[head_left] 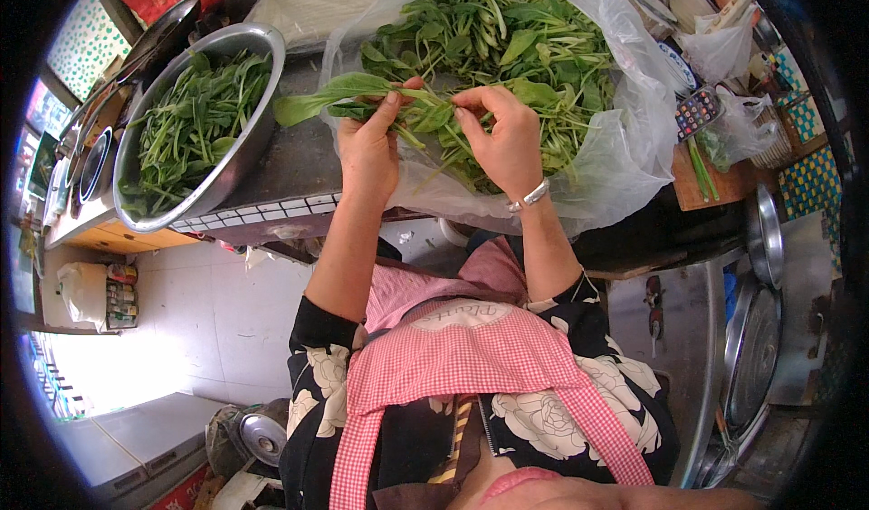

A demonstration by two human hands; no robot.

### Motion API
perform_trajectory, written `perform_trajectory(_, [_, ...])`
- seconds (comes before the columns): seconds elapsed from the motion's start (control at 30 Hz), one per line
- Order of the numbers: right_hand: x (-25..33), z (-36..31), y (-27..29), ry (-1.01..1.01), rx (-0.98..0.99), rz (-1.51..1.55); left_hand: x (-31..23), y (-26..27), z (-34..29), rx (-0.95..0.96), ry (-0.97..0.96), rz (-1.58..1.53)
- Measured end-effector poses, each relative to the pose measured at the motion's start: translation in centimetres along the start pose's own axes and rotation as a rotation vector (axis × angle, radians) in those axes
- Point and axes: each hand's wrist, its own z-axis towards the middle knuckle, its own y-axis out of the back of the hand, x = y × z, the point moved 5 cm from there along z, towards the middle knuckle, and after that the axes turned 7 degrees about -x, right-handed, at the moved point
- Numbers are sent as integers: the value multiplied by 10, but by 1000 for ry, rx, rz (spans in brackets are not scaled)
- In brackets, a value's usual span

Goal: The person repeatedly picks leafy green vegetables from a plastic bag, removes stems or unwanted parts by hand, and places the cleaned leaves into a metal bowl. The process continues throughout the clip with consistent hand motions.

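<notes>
A stalk of leafy greens point(341, 90) stretches between my two hands, its broad leaves pointing left. My left hand point(373, 139) pinches it between thumb and fingers. My right hand point(499, 134), with a silver bangle at the wrist, has thumb and forefinger closed on the same greens at the right. Beneath and beyond them, a large clear plastic bag point(647, 139) lies spread on the counter, heaped with loose greens point(543, 44). Left of my hands stands a metal basin point(278, 57) with more greens point(195, 116) in it.
The dark counter point(299, 162) has a white-tiled front edge point(272, 211). At the right are a cutting board point(701, 184) with green stalks, a phone or remote-like device point(698, 112) and a wicker basket point(774, 143). Pans point(163, 35) stand at the far left.
</notes>
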Motion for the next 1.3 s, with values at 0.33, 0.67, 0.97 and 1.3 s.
perform_trajectory(0.33, [0,-2,-13,-62,-64,58,11,-14,-14,56,-108,110])
perform_trajectory(0.67, [-8,-4,-10,-22,-179,-39,23,-25,-13,73,-141,108])
perform_trajectory(0.97, [-21,16,28,115,-205,-157,-13,-15,-4,20,-281,26])
perform_trajectory(1.3, [18,-12,-12,37,145,-31,-6,-18,-7,-28,-339,195])
